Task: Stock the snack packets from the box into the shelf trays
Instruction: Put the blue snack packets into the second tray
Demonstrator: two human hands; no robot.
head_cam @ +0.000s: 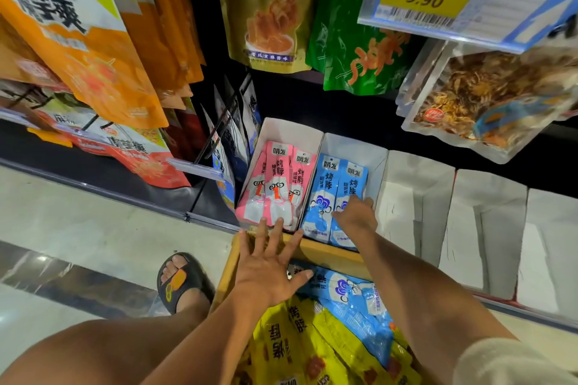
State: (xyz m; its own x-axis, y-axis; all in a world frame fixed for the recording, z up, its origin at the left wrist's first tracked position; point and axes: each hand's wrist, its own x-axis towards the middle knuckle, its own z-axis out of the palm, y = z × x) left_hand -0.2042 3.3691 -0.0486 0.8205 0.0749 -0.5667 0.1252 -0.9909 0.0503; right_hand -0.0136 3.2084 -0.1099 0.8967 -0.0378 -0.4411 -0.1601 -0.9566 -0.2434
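Fingers (276, 233) of left hand (270, 269) spread wide above box (328, 251) rim. Right hand (356, 217) touches blue packets (325, 184), finger curl indeterminate. Open white trays (416, 197) adjoin rightward.

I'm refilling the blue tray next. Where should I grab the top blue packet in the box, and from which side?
Likely pinch the blue packet across its long edges, from above: it lies flat, face up, on the yellow packets, the cardboard box wall close behind.

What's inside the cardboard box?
Blue packets lie over yellow packets. The left hand covers part of the box; anything beneath the top packets is hidden.
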